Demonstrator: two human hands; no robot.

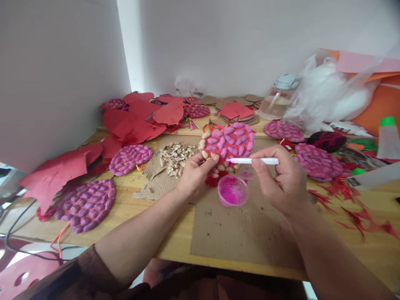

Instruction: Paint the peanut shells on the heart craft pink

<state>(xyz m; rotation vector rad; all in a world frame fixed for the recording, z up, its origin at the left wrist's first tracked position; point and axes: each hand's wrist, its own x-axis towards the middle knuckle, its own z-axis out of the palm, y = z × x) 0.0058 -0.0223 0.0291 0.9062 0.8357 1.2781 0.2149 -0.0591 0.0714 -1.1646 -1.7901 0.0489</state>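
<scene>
My left hand (200,173) grips the lower left edge of a red disc covered with peanut shells (229,141), tilted up above the cardboard. Most shells on it are pink; some along the left and lower edges are still natural tan. Between the fingers and thumb of my right hand (278,179) is a slim white brush pen (254,161). Its pink tip points left, at the disc's lower part; whether it touches a shell I cannot tell. Below the disc stands a small clear cup (233,191) with bright pink paint in it.
Loose peanut shells (176,158) lie piled on cardboard (231,233). Finished-looking pink discs (86,206) lie left and right. Red paper pieces (143,114) are stacked behind. At the back right are a lidded jar (276,98), a plastic bag (331,96) and a green-capped bottle (388,139).
</scene>
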